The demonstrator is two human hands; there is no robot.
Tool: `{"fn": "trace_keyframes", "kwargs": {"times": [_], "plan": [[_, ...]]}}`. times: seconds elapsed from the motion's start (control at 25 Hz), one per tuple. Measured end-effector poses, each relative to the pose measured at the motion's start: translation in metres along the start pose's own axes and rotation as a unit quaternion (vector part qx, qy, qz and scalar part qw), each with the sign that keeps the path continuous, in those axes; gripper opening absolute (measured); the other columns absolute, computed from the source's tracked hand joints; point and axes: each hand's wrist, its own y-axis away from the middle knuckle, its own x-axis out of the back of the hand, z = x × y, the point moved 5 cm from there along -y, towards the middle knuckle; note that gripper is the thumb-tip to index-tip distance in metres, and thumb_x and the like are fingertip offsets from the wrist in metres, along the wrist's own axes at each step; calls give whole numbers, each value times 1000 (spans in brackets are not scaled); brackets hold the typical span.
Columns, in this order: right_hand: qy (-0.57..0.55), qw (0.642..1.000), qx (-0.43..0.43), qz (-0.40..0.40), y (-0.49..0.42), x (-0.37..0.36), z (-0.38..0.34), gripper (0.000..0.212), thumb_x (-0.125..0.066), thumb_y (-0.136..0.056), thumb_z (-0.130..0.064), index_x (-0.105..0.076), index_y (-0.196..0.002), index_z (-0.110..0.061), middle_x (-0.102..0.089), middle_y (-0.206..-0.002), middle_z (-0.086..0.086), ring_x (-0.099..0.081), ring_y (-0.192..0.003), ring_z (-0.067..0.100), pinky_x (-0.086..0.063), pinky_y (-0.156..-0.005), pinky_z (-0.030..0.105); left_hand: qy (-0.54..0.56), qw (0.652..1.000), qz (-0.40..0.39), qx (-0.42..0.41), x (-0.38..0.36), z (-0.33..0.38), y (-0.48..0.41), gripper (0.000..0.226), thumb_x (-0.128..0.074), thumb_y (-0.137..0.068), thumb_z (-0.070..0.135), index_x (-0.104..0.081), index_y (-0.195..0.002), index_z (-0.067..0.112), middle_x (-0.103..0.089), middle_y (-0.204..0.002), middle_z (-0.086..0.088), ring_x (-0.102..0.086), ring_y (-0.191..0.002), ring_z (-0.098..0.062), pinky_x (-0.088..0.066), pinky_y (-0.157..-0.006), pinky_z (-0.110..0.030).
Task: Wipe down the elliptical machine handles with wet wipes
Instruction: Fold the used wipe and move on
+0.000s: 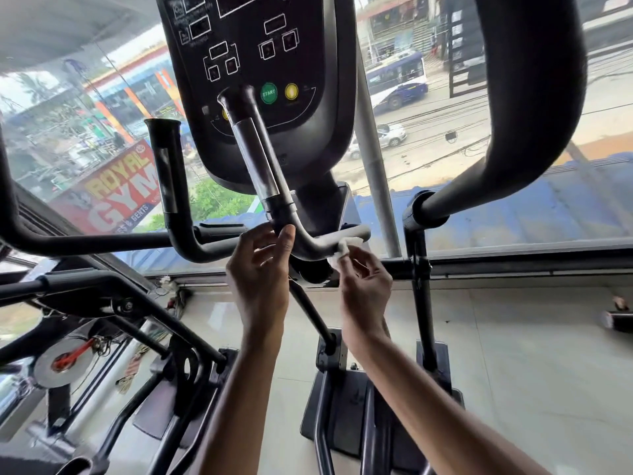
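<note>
A black fixed handle (pixel 255 159) with a silver sensor band rises in front of the elliptical's console (pixel 260 63) and bends into a horizontal bar at its base. My right hand (pixel 364 282) pinches a small white wet wipe (pixel 342 250) against that bar just right of the bend. My left hand (pixel 262 272) is raised beside the bend, thumb touching the handle's lower curve, fingers relaxed and holding nothing. A second fixed handle (pixel 166 169) stands to the left.
A thick black moving arm (pixel 527 108) curves down on the right to a post (pixel 423 269). Another moving arm's bar (pixel 85 241) crosses on the left. Pedals and frame (pixel 342 399) sit below on a tiled floor. A large window is directly behind the console.
</note>
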Motion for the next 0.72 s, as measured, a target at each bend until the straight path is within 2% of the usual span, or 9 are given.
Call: {"fn": "trace_keyframes", "kwargs": {"times": [0.08, 0.12, 0.2, 0.28, 0.32, 0.44, 0.52, 0.6, 0.72], "plan": [[68, 991, 114, -31, 22, -2, -8, 18, -72, -94, -2, -77, -106, -14, -74, -105, 3, -72, -95, 8, -56, -88, 22, 0, 1000, 16, 1, -1, 0, 3, 12, -81, -88, 21, -74, -92, 30, -77, -83, 11, -72, -78, -6, -53, -70, -22], [83, 987, 132, -27, 18, -1, -5, 20, -72, -93, -1, -77, -107, -15, -72, -106, 2, -71, -95, 8, -55, -86, 19, -1, 1000, 25, 1, -2, -1, 5, 12, -81, -88, 21, -74, -93, 30, -77, -84, 9, -72, -79, -8, -54, -71, -22], [84, 994, 72, 10, -9, 3, 9, 16, -73, -94, -10, -78, -108, -18, -74, -106, -2, -72, -98, 9, -57, -90, 22, -1, 999, 40, 3, -3, -1, 7, 11, -80, -89, 23, -75, -96, 29, -77, -88, 4, -73, -82, -13, -57, -74, -28], [56, 998, -11, 37, -24, 6, 17, 14, -73, -96, -19, -77, -110, -20, -77, -109, -2, -73, -103, 10, -55, -91, 17, -6, 999, 48, 6, -3, -2, 8, 11, -80, -89, 24, -75, -96, 31, -78, -91, 1, -74, -85, -14, -59, -77, -32], [52, 998, -3, 36, -22, 5, 15, 14, -72, -96, -17, -77, -110, -20, -76, -111, 0, -72, -104, 9, -53, -90, 14, -8, 999, 50, 7, -3, -3, 8, 11, -80, -89, 24, -75, -96, 31, -78, -92, 1, -74, -84, -13, -58, -77, -31], [102, 986, 133, -8, 2, 2, -1, 19, -70, -96, -4, -77, -111, -12, -72, -112, 0, -70, -103, 9, -53, -91, 15, -6, 998, 56, 5, -4, -3, 8, 10, -80, -90, 25, -75, -96, 31, -77, -90, 6, -72, -81, -11, -56, -76, -28], [95, 981, 166, -21, -2, 3, 1, 19, -70, -97, -3, -77, -113, -8, -70, -111, -1, -71, -102, 14, -57, -91, 23, -5, 998, 66, 1, -5, -3, 10, 10, -79, -90, 25, -75, -97, 31, -77, -89, 9, -70, -79, -9, -55, -74, -26], [119, 983, 139, 7, -25, 6, 12, 19, -71, -97, -8, -79, -114, -12, -71, -107, -6, -71, -101, 12, -55, -91, 21, -14, 996, 85, -4, -9, -1, 15, 9, -77, -92, 23, -74, -98, 29, -76, -91, 6, -68, -76, -4, -54, -72, -23], [131, 989, 11, 69, -65, 17, 30, 19, -72, -96, -20, -81, -113, -18, -75, -104, -10, -72, -105, 11, -49, -93, 15, -23, 992, 126, 1, -14, -1, 23, 10, -74, -94, 24, -75, -103, 19, -77, -94, 0, -64, -71, -1, -52, -68, -21]]}}
